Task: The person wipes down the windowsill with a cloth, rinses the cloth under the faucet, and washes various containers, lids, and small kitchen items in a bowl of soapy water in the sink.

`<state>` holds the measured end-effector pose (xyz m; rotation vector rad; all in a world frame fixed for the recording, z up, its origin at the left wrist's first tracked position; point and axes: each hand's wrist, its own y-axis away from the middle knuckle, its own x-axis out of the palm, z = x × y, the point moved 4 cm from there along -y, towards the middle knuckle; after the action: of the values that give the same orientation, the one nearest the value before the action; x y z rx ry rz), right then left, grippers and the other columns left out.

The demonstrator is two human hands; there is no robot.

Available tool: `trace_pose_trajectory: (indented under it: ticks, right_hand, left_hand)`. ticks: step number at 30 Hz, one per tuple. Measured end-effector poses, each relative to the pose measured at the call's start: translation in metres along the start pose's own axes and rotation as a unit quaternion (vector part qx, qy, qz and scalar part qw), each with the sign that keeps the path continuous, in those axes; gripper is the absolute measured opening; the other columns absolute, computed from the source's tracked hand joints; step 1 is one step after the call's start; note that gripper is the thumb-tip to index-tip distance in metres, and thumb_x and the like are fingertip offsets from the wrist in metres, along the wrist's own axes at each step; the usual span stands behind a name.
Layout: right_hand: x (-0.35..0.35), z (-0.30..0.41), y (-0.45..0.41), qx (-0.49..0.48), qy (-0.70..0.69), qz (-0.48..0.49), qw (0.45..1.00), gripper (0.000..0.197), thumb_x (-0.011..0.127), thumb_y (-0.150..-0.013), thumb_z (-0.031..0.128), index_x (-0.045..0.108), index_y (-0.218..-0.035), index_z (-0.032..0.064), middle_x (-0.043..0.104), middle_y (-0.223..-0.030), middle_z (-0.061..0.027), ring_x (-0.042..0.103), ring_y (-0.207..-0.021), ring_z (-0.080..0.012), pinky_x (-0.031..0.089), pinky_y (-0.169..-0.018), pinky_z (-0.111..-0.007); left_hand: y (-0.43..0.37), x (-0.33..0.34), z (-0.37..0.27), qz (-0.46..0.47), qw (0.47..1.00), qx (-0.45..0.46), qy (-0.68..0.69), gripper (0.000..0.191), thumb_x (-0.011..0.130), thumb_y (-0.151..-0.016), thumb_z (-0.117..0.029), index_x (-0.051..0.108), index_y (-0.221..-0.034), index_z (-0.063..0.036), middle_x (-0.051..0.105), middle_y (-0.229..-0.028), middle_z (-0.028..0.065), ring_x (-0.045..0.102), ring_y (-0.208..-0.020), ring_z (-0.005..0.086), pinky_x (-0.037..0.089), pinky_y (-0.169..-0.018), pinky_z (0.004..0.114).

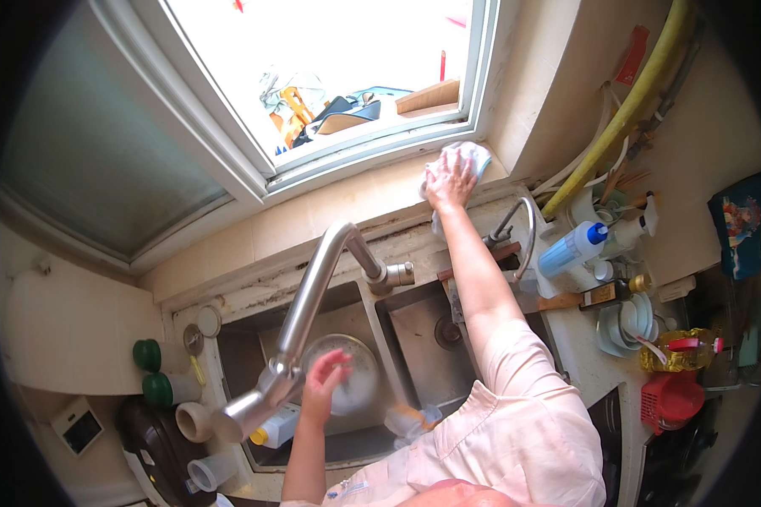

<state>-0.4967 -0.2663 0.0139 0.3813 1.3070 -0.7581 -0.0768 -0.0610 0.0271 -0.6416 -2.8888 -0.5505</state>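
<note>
My right hand (pixel 450 184) lies spread over a crumpled white cloth (pixel 475 154). It presses the cloth onto the tiled windowsill (pixel 355 196), by the sill's right corner below the window frame. Over the left basin of the steel sink (pixel 368 317) hovers my left hand (pixel 328 375), slightly blurred, its fingers loosely curled and apart with nothing in them. Beneath that hand a round pan or lid (pixel 358 386) sits in the basin. The large steel faucet (pixel 311 285) arches between my two arms.
A smaller curved tap (pixel 531 222) stands right of my forearm. Beyond it are a blue spray bottle (pixel 571 250), a cleaver (pixel 558 301), stacked bowls (pixel 631 320) and an oil bottle (pixel 678 348). Left of the sink are green-lidded jars (pixel 157 388) and a yellow-capped white bottle (pixel 279 426).
</note>
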Motion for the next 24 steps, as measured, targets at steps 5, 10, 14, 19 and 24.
trace_pose_trajectory:
  ticks: [5,10,14,19,24]
  right_hand:
    - [-0.021,-0.032,-0.032,0.200,-0.086,-0.172,0.961,0.066,0.057,-0.080,0.041,0.029,-0.138,0.0247,0.026,-0.144,-0.0133,0.021,-0.133,-0.0351,0.019,-0.107,-0.048]
    - [-0.026,-0.033,-0.053,0.239,-0.100,-0.130,0.957,0.045,0.064,-0.076,0.032,0.051,-0.118,0.0208,0.040,-0.131,-0.0103,0.029,-0.126,-0.0311,0.027,-0.103,-0.046]
    - [-0.010,0.036,-0.002,0.095,-0.129,-0.027,0.987,0.049,0.065,-0.074,0.030,0.051,-0.119,0.0181,0.042,-0.128,-0.0097,0.037,-0.119,-0.0309,0.034,-0.101,-0.043]
    - [-0.023,-0.013,-0.035,0.109,-0.122,-0.122,0.979,0.050,0.074,-0.066,0.024,0.054,-0.111,0.0113,0.052,-0.116,-0.0107,0.045,-0.109,-0.0283,0.043,-0.093,-0.038]
    - [-0.020,-0.057,-0.039,0.121,-0.136,-0.263,0.947,0.040,0.071,-0.068,0.016,0.052,-0.101,0.0021,0.054,-0.111,-0.0136,0.045,-0.108,-0.0327,0.037,-0.096,-0.039]
  left_hand:
    - [0.018,-0.025,0.031,-0.050,0.997,-0.063,0.005,0.036,0.054,-0.087,-0.013,0.048,-0.121,-0.0035,0.058,-0.114,0.0113,0.059,-0.092,0.0165,0.048,-0.078,0.026]
    - [0.043,-0.039,0.045,-0.112,0.985,-0.119,0.060,0.033,0.052,-0.089,-0.013,0.049,-0.120,-0.0030,0.057,-0.113,0.0118,0.059,-0.092,0.0166,0.048,-0.077,0.026]
    - [0.032,-0.030,0.048,-0.094,0.984,-0.146,0.042,0.033,0.052,-0.089,-0.012,0.049,-0.120,-0.0027,0.057,-0.114,0.0118,0.059,-0.092,0.0163,0.048,-0.078,0.026]
    - [0.018,-0.029,0.042,-0.033,0.996,-0.080,0.005,0.032,0.052,-0.088,-0.009,0.050,-0.119,-0.0028,0.058,-0.113,0.0113,0.059,-0.092,0.0149,0.047,-0.079,0.025]
    - [0.029,-0.049,0.042,-0.081,0.993,-0.090,-0.002,0.030,0.052,-0.087,-0.008,0.051,-0.117,-0.0028,0.059,-0.110,0.0111,0.059,-0.090,0.0142,0.047,-0.078,0.024]
